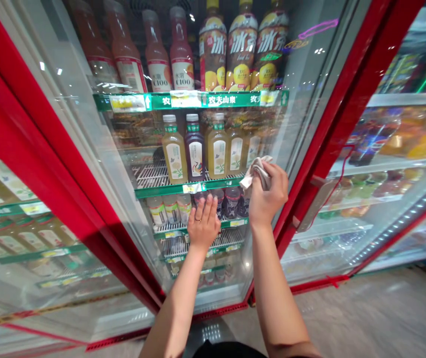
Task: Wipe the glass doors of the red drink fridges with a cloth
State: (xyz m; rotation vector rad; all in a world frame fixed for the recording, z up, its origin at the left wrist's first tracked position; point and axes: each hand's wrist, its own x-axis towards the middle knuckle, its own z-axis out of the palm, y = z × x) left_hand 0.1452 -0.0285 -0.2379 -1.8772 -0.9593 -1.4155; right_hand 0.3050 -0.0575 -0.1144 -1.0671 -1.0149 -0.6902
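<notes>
Against glass door (291, 124), left hand (203, 223) lies flat; right hand (270, 198) grips cloth (252, 172).

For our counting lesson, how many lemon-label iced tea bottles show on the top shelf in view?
3: left iced tea bottle, middle one and right one, side by side, right of the C100 bottles. Others may be hidden behind.

One left hand (204, 223), one right hand (270, 194), one ring (198, 219) and one crumpled cloth (256, 170) show. Along the top shelf (199, 100) stand four C100 bottles (181, 54) and three iced-tea bottles (241, 54) in front; on the shelf below (157, 190), four pale-yellow tea bottles (175, 155) and one dark tea bottle (195, 151).
</notes>
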